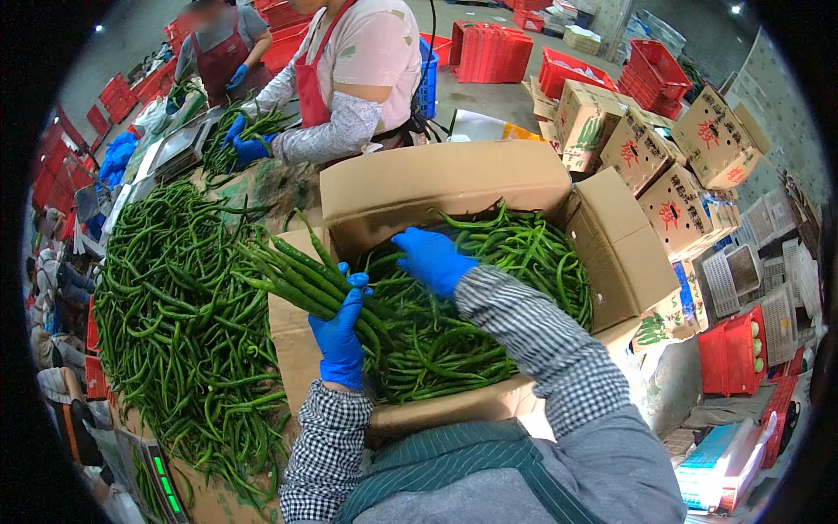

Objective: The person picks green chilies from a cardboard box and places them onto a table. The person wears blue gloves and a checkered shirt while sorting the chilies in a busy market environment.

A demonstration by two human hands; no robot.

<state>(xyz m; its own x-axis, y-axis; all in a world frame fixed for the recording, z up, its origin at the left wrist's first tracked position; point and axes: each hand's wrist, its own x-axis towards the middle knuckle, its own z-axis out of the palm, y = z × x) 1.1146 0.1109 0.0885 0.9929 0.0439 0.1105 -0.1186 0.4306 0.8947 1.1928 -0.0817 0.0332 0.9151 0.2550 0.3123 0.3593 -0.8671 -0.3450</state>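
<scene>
My left hand (339, 344), in a blue glove, is shut on a bunch of long green chilli peppers (304, 278) at the left side of an open cardboard box (448, 173). Their ends point up and to the left, past the box's left flap. Over the box's middle is my right hand (432, 259), also blue-gloved, with its fingers toward the left. Its palm faces down and hides whether anything is in it. Many green chillies (530, 245) lie inside the box, roughly lengthwise. A wide heap of loose chillies (190, 314) covers the table left of the box.
Across the table a co-worker (366, 72) in a red apron handles chillies; another person (226, 52) stands farther back. A scale (180, 147) sits at the far left, and a lit display (165, 485) at the near left. Printed cartons (674, 209) are stacked to the right.
</scene>
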